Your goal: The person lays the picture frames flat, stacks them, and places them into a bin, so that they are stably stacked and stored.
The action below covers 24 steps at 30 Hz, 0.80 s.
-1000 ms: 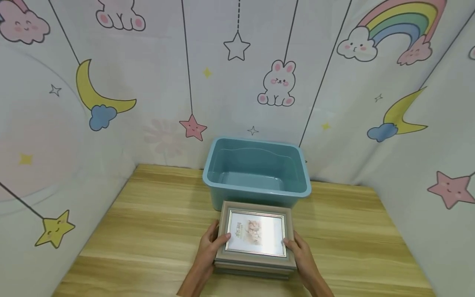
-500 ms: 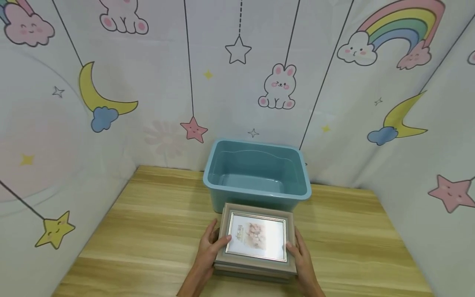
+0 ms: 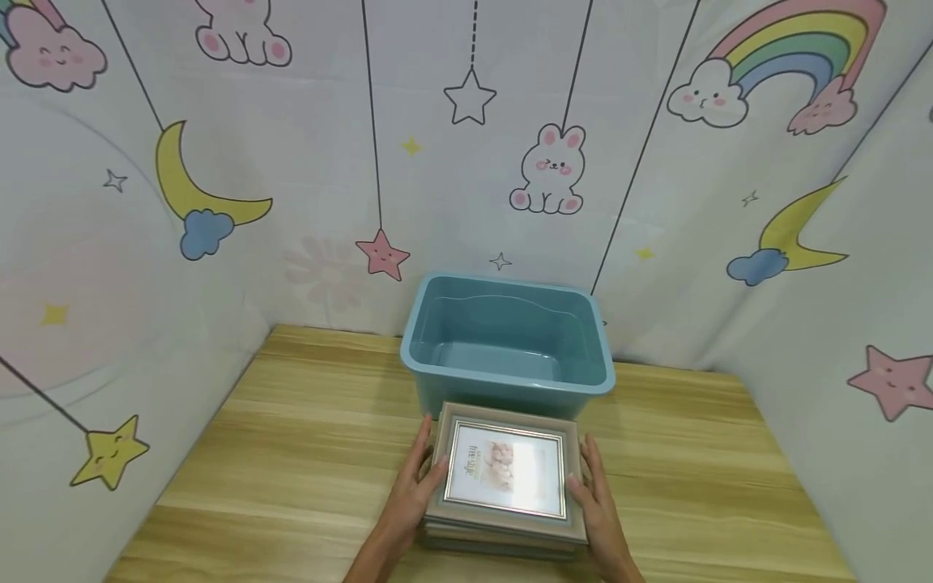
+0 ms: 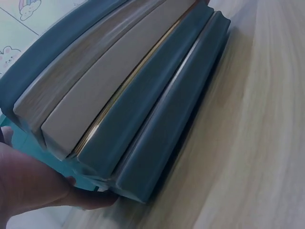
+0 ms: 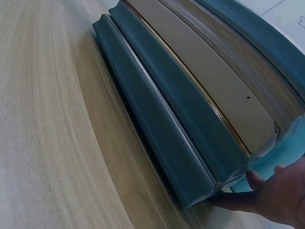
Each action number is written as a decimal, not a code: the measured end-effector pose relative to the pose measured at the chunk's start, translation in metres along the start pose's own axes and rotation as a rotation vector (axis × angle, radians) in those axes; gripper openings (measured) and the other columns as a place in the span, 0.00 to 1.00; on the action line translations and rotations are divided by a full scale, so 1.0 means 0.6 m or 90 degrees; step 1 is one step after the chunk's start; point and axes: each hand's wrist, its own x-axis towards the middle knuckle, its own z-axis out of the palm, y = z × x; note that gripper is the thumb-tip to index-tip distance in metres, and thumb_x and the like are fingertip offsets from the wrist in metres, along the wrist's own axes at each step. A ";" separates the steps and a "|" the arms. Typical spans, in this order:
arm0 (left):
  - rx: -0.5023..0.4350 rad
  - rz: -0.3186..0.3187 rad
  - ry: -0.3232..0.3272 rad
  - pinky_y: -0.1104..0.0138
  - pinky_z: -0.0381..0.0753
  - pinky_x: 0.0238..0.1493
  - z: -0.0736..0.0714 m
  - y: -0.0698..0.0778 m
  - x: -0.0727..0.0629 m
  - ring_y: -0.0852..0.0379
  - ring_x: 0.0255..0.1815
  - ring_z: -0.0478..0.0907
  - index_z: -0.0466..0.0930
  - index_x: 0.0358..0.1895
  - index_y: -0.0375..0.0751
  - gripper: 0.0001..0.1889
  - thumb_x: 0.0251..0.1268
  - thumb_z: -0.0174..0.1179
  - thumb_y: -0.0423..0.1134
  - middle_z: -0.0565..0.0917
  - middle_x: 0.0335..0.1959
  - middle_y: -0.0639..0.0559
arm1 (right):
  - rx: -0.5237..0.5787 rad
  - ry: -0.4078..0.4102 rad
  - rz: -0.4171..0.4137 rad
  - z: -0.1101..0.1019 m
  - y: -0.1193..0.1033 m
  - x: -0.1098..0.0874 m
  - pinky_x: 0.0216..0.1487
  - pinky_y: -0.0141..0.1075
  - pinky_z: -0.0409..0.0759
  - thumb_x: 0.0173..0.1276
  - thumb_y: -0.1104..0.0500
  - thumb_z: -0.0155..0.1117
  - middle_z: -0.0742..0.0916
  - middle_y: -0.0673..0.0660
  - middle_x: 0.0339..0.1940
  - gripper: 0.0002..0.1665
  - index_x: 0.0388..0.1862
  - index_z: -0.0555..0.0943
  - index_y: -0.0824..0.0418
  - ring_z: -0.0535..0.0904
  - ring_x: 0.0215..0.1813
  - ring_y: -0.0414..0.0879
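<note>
A stack of several picture frames (image 3: 506, 470) lies on the wooden table, the top one beige with a silver inner edge and a printed floral insert. From the side, the left wrist view shows blue-grey and beige frame edges (image 4: 157, 119). My left hand (image 3: 402, 498) lies along the stack's left side, fingers straight, thumb at the top frame's edge. Along the right side, my right hand (image 3: 601, 514) touches the stack with extended fingers and its thumb near the top. In the right wrist view, a fingertip meets the lowest frame's corner (image 5: 195, 195).
A blue plastic bin (image 3: 506, 376) stands right behind the stack, its visible floor bare. Wood-grain table top (image 3: 291, 453) spreads to both sides. A white cloth (image 3: 306, 146) printed with stars, moons and bunnies encloses the table's back and sides.
Both hands have shifted on the stack: fingers have straightened along its sides, and the left thumb has slid back from the top frame's inner border to its edge. The bin has not moved.
</note>
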 end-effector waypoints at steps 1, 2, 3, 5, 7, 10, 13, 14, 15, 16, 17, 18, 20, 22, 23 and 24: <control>0.003 0.000 -0.009 0.27 0.36 0.71 0.000 0.001 -0.001 0.27 0.80 0.34 0.42 0.82 0.50 0.36 0.78 0.50 0.44 0.38 0.83 0.39 | 0.001 -0.009 0.001 -0.001 0.000 0.000 0.69 0.66 0.59 0.82 0.51 0.41 0.44 0.68 0.83 0.41 0.83 0.34 0.48 0.48 0.77 0.73; 0.003 -0.001 -0.018 0.27 0.33 0.72 -0.001 0.002 -0.001 0.29 0.81 0.33 0.43 0.82 0.51 0.35 0.79 0.48 0.44 0.38 0.83 0.39 | 0.003 -0.016 0.002 -0.002 -0.001 0.000 0.70 0.67 0.56 0.82 0.51 0.41 0.43 0.66 0.83 0.40 0.83 0.35 0.49 0.46 0.78 0.72; 0.002 -0.001 -0.028 0.28 0.31 0.72 -0.001 0.002 -0.001 0.30 0.81 0.32 0.44 0.82 0.52 0.34 0.79 0.47 0.45 0.38 0.83 0.40 | 0.006 -0.024 0.004 -0.002 -0.001 0.001 0.72 0.69 0.52 0.82 0.50 0.41 0.43 0.65 0.84 0.40 0.84 0.36 0.49 0.43 0.79 0.71; 0.000 -0.004 -0.048 0.29 0.28 0.72 -0.002 0.004 -0.002 0.33 0.82 0.29 0.46 0.82 0.54 0.32 0.80 0.45 0.46 0.37 0.83 0.41 | 0.014 -0.037 0.001 -0.004 -0.002 0.003 0.74 0.71 0.42 0.83 0.50 0.40 0.42 0.62 0.84 0.39 0.84 0.37 0.51 0.38 0.81 0.69; 0.007 -0.005 -0.058 0.28 0.27 0.71 -0.002 0.005 -0.002 0.33 0.82 0.28 0.46 0.82 0.55 0.31 0.81 0.43 0.46 0.37 0.84 0.41 | 0.020 -0.049 -0.004 -0.006 -0.004 0.006 0.74 0.71 0.33 0.83 0.50 0.40 0.41 0.61 0.84 0.39 0.84 0.38 0.52 0.32 0.82 0.67; 0.016 -0.006 -0.061 0.28 0.27 0.71 0.000 0.006 -0.003 0.33 0.82 0.27 0.46 0.82 0.55 0.31 0.81 0.44 0.46 0.37 0.84 0.41 | -0.001 -0.053 -0.013 -0.010 -0.006 0.007 0.74 0.70 0.30 0.83 0.50 0.40 0.41 0.61 0.84 0.38 0.84 0.40 0.53 0.31 0.82 0.66; 0.024 -0.011 -0.056 0.28 0.27 0.71 0.002 0.007 -0.003 0.33 0.82 0.28 0.49 0.81 0.54 0.31 0.80 0.46 0.44 0.38 0.83 0.41 | -0.024 -0.056 -0.018 -0.014 -0.009 0.007 0.73 0.71 0.29 0.82 0.51 0.42 0.42 0.61 0.85 0.38 0.84 0.42 0.52 0.30 0.82 0.66; 0.026 -0.013 -0.055 0.28 0.27 0.71 0.003 0.008 -0.003 0.33 0.82 0.28 0.50 0.81 0.53 0.31 0.79 0.46 0.43 0.38 0.83 0.40 | -0.025 -0.057 -0.020 -0.015 -0.009 0.006 0.73 0.72 0.29 0.82 0.52 0.43 0.42 0.61 0.85 0.38 0.84 0.43 0.52 0.30 0.82 0.66; 0.027 -0.015 -0.053 0.29 0.27 0.71 0.004 0.008 -0.003 0.32 0.82 0.28 0.51 0.81 0.53 0.31 0.79 0.47 0.42 0.38 0.83 0.40 | -0.025 -0.058 -0.021 -0.016 -0.010 0.006 0.72 0.73 0.28 0.81 0.53 0.44 0.42 0.61 0.85 0.39 0.84 0.43 0.53 0.30 0.82 0.66; 0.029 -0.017 -0.052 0.29 0.27 0.71 0.005 0.009 -0.003 0.32 0.81 0.28 0.52 0.80 0.52 0.31 0.79 0.47 0.41 0.38 0.83 0.39 | -0.022 -0.059 -0.021 -0.016 -0.010 0.005 0.72 0.73 0.28 0.80 0.55 0.45 0.42 0.61 0.85 0.39 0.84 0.43 0.53 0.29 0.82 0.66; 0.031 -0.019 -0.051 0.29 0.27 0.71 0.006 0.010 -0.004 0.32 0.81 0.28 0.52 0.80 0.51 0.31 0.78 0.47 0.40 0.38 0.83 0.39 | -0.017 -0.059 -0.020 -0.016 -0.010 0.005 0.71 0.74 0.27 0.80 0.56 0.47 0.42 0.61 0.85 0.40 0.84 0.43 0.53 0.29 0.82 0.66; 0.032 -0.020 -0.050 0.29 0.27 0.71 0.006 0.010 -0.004 0.32 0.81 0.28 0.53 0.80 0.51 0.30 0.78 0.47 0.40 0.38 0.83 0.38 | -0.012 -0.058 -0.017 -0.016 -0.010 0.005 0.71 0.74 0.27 0.79 0.57 0.49 0.42 0.60 0.85 0.42 0.84 0.43 0.53 0.28 0.82 0.65; 0.033 -0.024 -0.046 0.29 0.27 0.72 0.008 0.012 -0.005 0.32 0.81 0.28 0.53 0.80 0.51 0.30 0.78 0.47 0.40 0.38 0.83 0.39 | -0.005 -0.055 -0.009 -0.016 -0.012 0.006 0.72 0.73 0.27 0.77 0.58 0.52 0.42 0.60 0.85 0.44 0.84 0.43 0.53 0.29 0.82 0.65; 0.034 -0.029 -0.041 0.29 0.27 0.72 0.009 0.013 -0.007 0.32 0.82 0.29 0.52 0.80 0.52 0.30 0.78 0.47 0.40 0.39 0.83 0.40 | -0.005 -0.051 0.003 -0.015 -0.012 0.006 0.72 0.73 0.28 0.76 0.58 0.53 0.42 0.60 0.85 0.45 0.84 0.44 0.52 0.29 0.82 0.65; 0.034 -0.031 -0.037 0.29 0.27 0.72 0.010 0.014 -0.009 0.32 0.82 0.29 0.52 0.80 0.52 0.31 0.78 0.47 0.40 0.39 0.83 0.40 | -0.004 -0.050 0.011 -0.014 -0.013 0.007 0.72 0.73 0.29 0.75 0.57 0.54 0.42 0.60 0.85 0.45 0.84 0.44 0.51 0.30 0.82 0.65; 0.035 -0.034 -0.036 0.28 0.27 0.71 0.011 0.014 -0.010 0.32 0.82 0.29 0.52 0.80 0.53 0.31 0.78 0.47 0.41 0.39 0.83 0.40 | -0.004 -0.050 0.017 -0.014 -0.013 0.007 0.72 0.73 0.29 0.75 0.57 0.54 0.42 0.60 0.85 0.45 0.84 0.44 0.50 0.30 0.82 0.66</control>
